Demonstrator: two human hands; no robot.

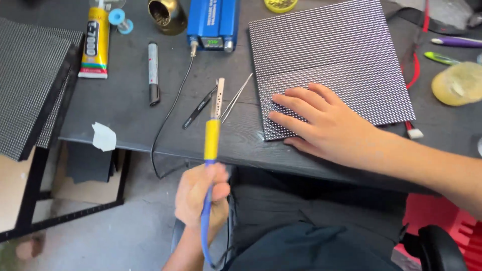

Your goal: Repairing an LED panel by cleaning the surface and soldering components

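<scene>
From the head view, the left hand (201, 195) gripped a yellow-handled soldering iron (213, 133) over the table edge (150, 143). The right hand (321, 123) lay flat, open-fingered, on the LED panel (326, 50). Tweezers (236, 98) lay just beside the iron's barrel.

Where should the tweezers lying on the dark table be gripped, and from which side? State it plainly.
Grip the tweezers at the joined end nearest the table's front edge, beside the soldering iron held in the left hand. Come from the right, where the table is bare up to the LED panel. The thin prongs spread toward the far end, so a pinch there would likely slip.
</scene>
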